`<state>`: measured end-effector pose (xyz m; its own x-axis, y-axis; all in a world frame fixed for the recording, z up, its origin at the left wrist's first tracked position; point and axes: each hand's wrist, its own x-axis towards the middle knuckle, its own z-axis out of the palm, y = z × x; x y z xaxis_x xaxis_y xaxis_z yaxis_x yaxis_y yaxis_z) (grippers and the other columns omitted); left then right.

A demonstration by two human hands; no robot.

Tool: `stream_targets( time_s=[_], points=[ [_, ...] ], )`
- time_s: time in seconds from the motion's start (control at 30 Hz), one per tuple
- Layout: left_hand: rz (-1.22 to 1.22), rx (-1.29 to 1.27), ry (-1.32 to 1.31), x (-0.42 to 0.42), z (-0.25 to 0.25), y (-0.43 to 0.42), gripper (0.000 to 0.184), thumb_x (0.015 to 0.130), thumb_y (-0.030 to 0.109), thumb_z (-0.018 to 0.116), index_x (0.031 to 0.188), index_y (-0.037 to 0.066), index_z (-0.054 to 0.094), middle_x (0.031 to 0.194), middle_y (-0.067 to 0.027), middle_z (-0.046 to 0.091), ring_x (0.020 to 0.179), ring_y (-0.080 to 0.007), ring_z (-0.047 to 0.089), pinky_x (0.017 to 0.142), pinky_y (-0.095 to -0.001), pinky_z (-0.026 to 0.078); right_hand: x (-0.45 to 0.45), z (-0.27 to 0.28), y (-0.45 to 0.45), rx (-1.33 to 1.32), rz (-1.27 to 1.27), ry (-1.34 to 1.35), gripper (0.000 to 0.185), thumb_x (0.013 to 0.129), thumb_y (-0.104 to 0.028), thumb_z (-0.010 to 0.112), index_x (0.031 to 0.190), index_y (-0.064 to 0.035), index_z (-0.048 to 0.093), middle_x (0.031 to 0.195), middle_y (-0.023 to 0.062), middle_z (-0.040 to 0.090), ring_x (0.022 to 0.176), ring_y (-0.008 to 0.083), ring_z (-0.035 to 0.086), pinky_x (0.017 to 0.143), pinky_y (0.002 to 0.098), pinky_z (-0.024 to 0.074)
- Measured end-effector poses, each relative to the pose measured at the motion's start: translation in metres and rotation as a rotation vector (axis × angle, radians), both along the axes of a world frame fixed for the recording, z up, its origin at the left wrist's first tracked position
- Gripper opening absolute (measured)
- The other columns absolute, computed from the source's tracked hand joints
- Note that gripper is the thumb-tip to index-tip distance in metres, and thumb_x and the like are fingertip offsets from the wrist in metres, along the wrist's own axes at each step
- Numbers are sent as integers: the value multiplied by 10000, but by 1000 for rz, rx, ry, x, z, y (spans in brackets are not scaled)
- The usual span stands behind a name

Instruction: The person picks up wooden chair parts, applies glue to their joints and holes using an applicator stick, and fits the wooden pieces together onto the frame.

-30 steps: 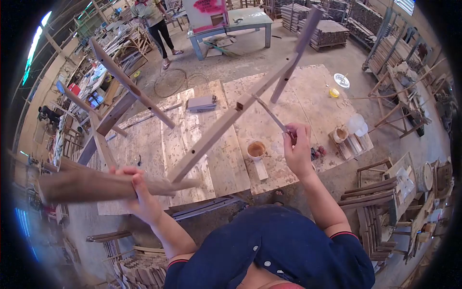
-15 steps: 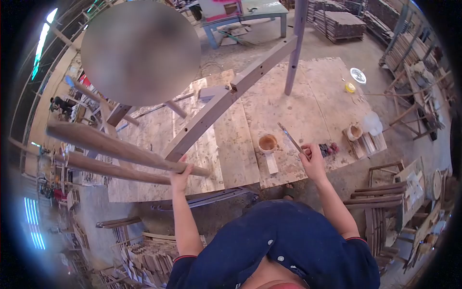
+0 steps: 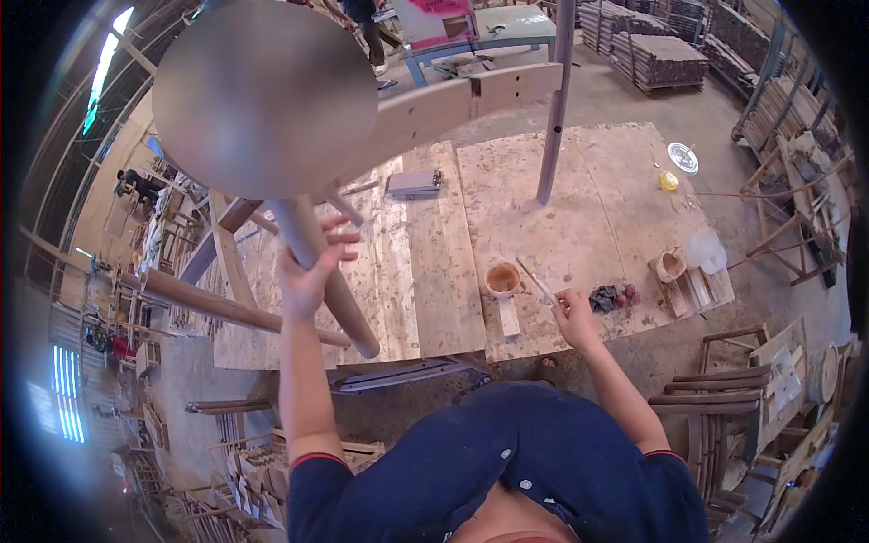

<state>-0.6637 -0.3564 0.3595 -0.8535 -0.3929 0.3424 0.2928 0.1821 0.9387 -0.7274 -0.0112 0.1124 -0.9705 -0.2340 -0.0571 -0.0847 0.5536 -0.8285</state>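
Note:
My left hand (image 3: 314,271) is against a round wooden leg (image 3: 339,290), thumb and palm on it, fingers spread on its far side. The leg belongs to a wooden frame whose drilled crossbar (image 3: 434,110) runs to a thin upright leg (image 3: 552,136) standing on the worktable. In my right hand (image 3: 575,317) is a thin stick-like tool (image 3: 536,281), its tip pointing up and left toward a cup of brown paste (image 3: 502,279). A blurred disc hides the frame's upper left part.
The plywood worktable (image 3: 597,208) bears a grey block (image 3: 414,184), dark and red lumps (image 3: 614,298), a second cup (image 3: 670,264), a clear plastic tub (image 3: 706,251) and a yellow lid (image 3: 668,181). Another wooden frame (image 3: 231,262) is at left. Part of a person (image 3: 367,32) shows behind.
The wooden frame has turned, its crossbar now higher and flatter and the held leg steeper. My left hand has moved up and left with fingers loosened. My right hand has come down from the frame.

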Motion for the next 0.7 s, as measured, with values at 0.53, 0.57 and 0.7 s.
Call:
stream_targets(
  time_s=[0.53, 0.57, 0.7],
  points=[
    [-209, -205, -119, -82, 181, 90, 395, 805, 213, 573, 1011, -114, 492, 860, -193, 563, 505, -94, 533, 454, -169, 504, -6, -41, 29, 26, 114, -32, 227, 761, -91, 587, 983, -68, 544, 940, 187, 487, 813, 359, 533, 714, 414, 442],
    [-204, -139, -74, -74, 190, 95, 394, 820, 208, 558, 1019, -123, 477, 921, -215, 554, 518, -88, 540, 465, -153, 518, -10, -39, 29, 57, 138, -30, 222, 763, -90, 582, 982, -69, 545, 943, 185, 490, 818, 359, 534, 716, 415, 444],
    [-208, -242, -220, -42, 224, 75, 416, 888, 213, 448, 1108, -139, 428, 1077, -252, 494, 588, -65, 504, 482, -140, 477, -38, -24, 15, 188, 222, -16, 196, 775, -96, 561, 970, -73, 550, 957, 180, 498, 837, 362, 535, 727, 418, 449]
  ],
)
